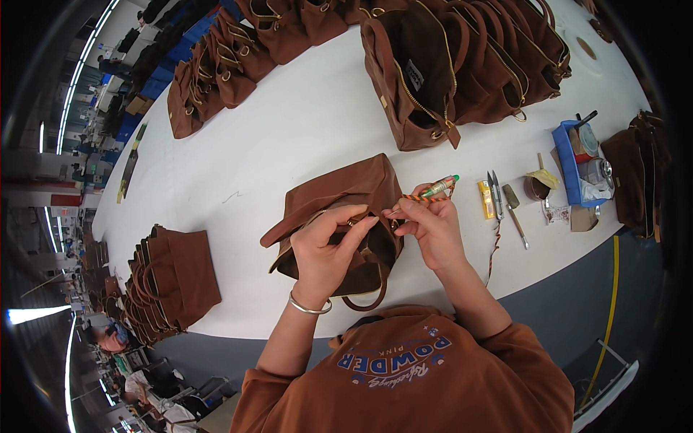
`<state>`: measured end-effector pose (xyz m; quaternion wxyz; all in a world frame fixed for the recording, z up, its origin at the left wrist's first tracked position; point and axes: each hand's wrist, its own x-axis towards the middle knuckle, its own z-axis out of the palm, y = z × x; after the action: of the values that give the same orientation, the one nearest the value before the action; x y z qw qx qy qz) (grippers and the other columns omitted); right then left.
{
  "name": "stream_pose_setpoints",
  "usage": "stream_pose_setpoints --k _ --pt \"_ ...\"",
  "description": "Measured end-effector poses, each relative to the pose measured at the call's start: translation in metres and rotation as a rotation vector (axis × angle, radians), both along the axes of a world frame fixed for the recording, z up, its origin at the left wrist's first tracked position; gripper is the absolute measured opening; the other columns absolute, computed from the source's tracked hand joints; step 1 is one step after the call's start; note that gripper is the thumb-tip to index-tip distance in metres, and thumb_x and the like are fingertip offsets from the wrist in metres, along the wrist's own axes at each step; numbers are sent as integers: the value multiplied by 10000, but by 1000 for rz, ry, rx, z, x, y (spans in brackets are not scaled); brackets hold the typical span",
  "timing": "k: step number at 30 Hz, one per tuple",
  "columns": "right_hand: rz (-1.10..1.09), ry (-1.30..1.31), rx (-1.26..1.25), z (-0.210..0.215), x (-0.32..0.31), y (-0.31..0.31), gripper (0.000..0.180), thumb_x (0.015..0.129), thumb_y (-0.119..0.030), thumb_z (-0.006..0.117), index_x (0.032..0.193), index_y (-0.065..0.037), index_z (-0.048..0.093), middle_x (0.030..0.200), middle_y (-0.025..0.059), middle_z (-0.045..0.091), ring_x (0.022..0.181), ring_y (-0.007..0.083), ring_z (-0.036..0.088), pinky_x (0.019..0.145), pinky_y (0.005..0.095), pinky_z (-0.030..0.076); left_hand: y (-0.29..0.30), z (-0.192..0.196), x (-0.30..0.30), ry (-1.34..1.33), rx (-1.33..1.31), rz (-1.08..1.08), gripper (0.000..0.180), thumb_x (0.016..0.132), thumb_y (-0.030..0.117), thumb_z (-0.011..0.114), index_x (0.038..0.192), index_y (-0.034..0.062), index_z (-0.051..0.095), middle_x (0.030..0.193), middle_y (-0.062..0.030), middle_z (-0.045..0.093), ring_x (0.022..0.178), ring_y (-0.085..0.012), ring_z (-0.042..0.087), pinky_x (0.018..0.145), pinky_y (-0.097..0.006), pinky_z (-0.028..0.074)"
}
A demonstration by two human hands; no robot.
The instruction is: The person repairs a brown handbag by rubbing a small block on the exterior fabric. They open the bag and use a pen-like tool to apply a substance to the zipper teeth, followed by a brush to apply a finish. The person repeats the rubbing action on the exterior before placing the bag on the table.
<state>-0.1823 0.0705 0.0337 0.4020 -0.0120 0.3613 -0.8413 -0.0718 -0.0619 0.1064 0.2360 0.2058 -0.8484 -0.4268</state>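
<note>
A brown handbag (346,184) lies on the white table in front of me, its mouth towards me and its dark lining showing. My left hand (326,249) is closed at the bag's opening, thumb and forefinger pinching its edge near a small metal fitting. Across from it, my right hand (434,232) is closed in a pinch beside the same edge. A slim tool with a clear, green-ended body (439,186) and orange-and-black striped wrapping rests along the right fingers. Its tip, and the exact spot where both hands work, are too small to make out.
Right of my hands lie a yellow packet (486,200), pointed snips (495,193), a brush (516,216), a small pot (535,189) and a blue bin (569,164) of supplies. Brown bags stand in rows at the back (411,79), far left (191,101), near left (180,270) and right (629,169).
</note>
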Motion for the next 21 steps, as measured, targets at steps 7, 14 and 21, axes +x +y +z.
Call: stream_pose_setpoints --k 7,14,21 --pt "-9 -8 -5 1 0 0 130 921 -64 644 1002 -23 552 899 108 686 894 230 725 627 256 613 -3 -8 2 -33 308 22 237 844 -52 721 1071 -39 656 920 -70 723 807 -76 668 724 -193 533" --pt "-13 22 -3 0 -1 -2 107 933 -84 635 987 -36 556 900 104 689 922 232 720 614 253 607 -9 -13 -3 -4 292 51 178 864 53 732 1025 -14 695 837 -75 739 759 -81 690 676 -207 535" --pt "-7 12 5 1 -1 -1 111 936 -89 632 994 -35 553 907 106 690 921 231 720 610 251 608 -11 -4 -5 -100 339 25 135 915 18 664 1034 -46 653 898 -83 722 830 -108 687 762 -221 552"
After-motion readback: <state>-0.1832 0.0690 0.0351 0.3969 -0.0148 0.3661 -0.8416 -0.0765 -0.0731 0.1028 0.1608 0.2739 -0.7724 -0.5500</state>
